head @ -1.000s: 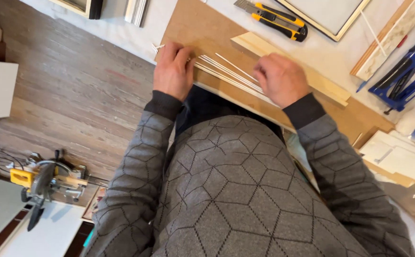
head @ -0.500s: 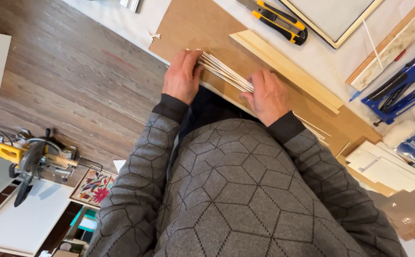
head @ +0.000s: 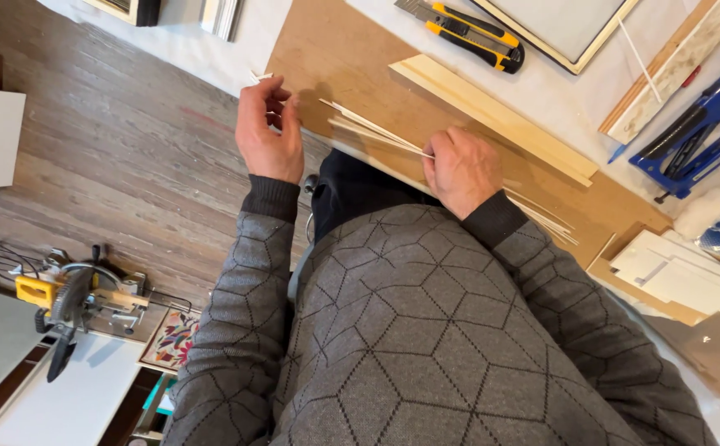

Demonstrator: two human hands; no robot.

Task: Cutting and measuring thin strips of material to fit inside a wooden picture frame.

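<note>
The right hand (head: 461, 169) closes around a bundle of thin pale wooden strips (head: 372, 132) lying across the brown hardboard sheet (head: 335, 49). The left hand (head: 267, 128) curls at the sheet's edge, pinching 1 small pale sliver (head: 259, 77), just beside the bundle's free ends.

Hands: 2, left hand (head: 267, 132), right hand (head: 461, 169).
Thin wood strips (head: 372, 134): one bundle, exact count unreadable.
Brown board (head: 335, 49): 1.
Pale wood moulding (head: 492, 120): 1.
Yellow utility knife (head: 463, 31): 1.
Blue staple gun (head: 694, 132): 1.
Mitre saw (head: 71, 301): 1, on floor.
Picture frame (head: 562, 29): 1.
</note>
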